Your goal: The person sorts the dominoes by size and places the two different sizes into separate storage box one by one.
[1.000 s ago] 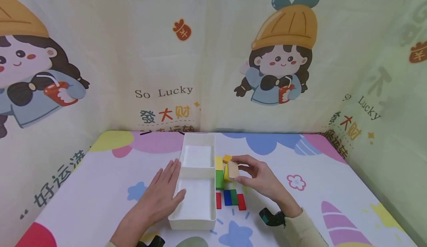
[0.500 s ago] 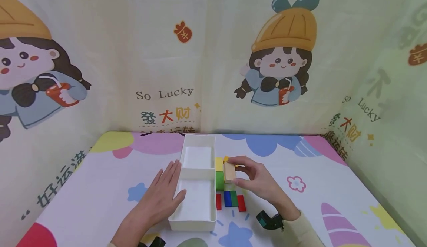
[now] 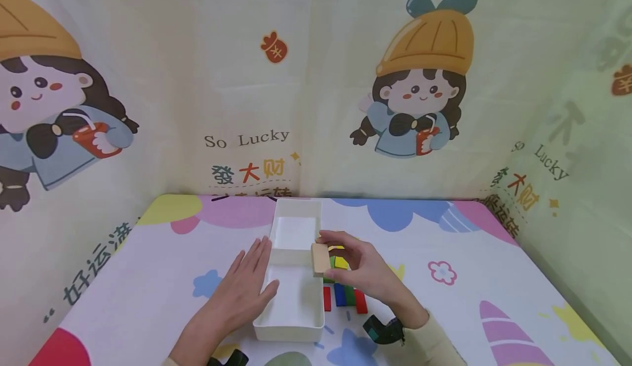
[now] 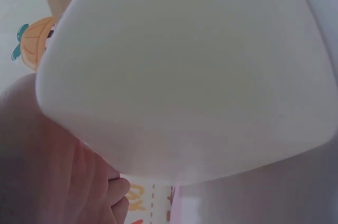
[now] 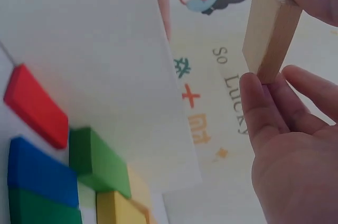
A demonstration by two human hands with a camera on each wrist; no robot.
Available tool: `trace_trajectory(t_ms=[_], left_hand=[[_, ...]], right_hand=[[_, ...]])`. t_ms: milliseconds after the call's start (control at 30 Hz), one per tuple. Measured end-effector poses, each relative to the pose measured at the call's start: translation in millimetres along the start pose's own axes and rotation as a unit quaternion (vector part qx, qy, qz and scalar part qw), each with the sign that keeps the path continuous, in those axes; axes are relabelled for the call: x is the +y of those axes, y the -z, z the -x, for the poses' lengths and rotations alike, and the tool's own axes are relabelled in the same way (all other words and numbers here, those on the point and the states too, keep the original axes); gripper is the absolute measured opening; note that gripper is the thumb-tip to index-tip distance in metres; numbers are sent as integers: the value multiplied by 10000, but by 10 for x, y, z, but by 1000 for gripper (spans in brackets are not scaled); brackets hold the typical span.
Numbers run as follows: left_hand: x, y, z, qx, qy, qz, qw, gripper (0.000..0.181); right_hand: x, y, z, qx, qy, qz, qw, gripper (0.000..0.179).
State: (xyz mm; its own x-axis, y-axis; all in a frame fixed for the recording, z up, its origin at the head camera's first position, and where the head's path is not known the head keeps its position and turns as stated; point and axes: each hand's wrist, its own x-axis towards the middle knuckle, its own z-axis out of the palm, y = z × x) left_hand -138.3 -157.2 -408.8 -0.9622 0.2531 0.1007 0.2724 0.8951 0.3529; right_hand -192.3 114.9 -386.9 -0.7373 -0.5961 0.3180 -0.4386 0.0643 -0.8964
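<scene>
Between thumb and fingers, my right hand [image 3: 362, 270] pinches a plain wooden block [image 3: 320, 260], held up over the right wall of a white two-compartment box [image 3: 288, 334]. The right wrist view shows the wooden block [image 5: 268, 28] gripped at its two ends, clear of the box wall. My left hand [image 3: 237, 286] lies with straight fingers along the left side of the box, thumb at its rim. In the left wrist view the box [image 4: 185, 76] fills most of the picture and part of the left hand [image 4: 58, 166] shows beside it.
Right of the box lie several coloured blocks: a red block [image 5: 37, 105], a blue block [image 5: 42, 171], a light green block [image 5: 97, 163] and a yellow block [image 5: 119, 208] among them. The patterned tabletop [image 3: 419, 333] meets a printed cloth backdrop [image 3: 336, 135] behind.
My right hand has carried the wooden block leftward, from above the coloured blocks to the box's right wall. The left hand has stayed against the box.
</scene>
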Motion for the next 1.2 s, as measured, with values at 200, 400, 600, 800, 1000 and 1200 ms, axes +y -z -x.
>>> trace_trajectory(t_ms=[200, 400, 600, 800, 1000, 1200], left_hand=[[4, 0, -6, -93, 122, 6, 9999, 75], [-38, 25, -9, -267, 112, 57, 9996, 73], [-132, 63, 5, -105, -121, -117, 9998, 64], [-167, 89, -2, 235, -273, -416, 9985, 57], [-158, 79, -17, 251, -196, -453, 9985, 58], [-165, 36, -35, 276, -189, -341, 9989, 57]], right_hand=[[-31, -93, -47, -166, 131, -314, 9993, 57], [-47, -190, -51, -146, -132, -112, 9997, 55], [-27, -284, -70, -205, -263, -8, 9994, 54], [7, -379, -100, -244, -539, 186, 9981, 54], [-1, -500, -143, -207, -802, 461, 9955, 54], [-17, -578, -192, -187, -670, 500, 9963, 55]])
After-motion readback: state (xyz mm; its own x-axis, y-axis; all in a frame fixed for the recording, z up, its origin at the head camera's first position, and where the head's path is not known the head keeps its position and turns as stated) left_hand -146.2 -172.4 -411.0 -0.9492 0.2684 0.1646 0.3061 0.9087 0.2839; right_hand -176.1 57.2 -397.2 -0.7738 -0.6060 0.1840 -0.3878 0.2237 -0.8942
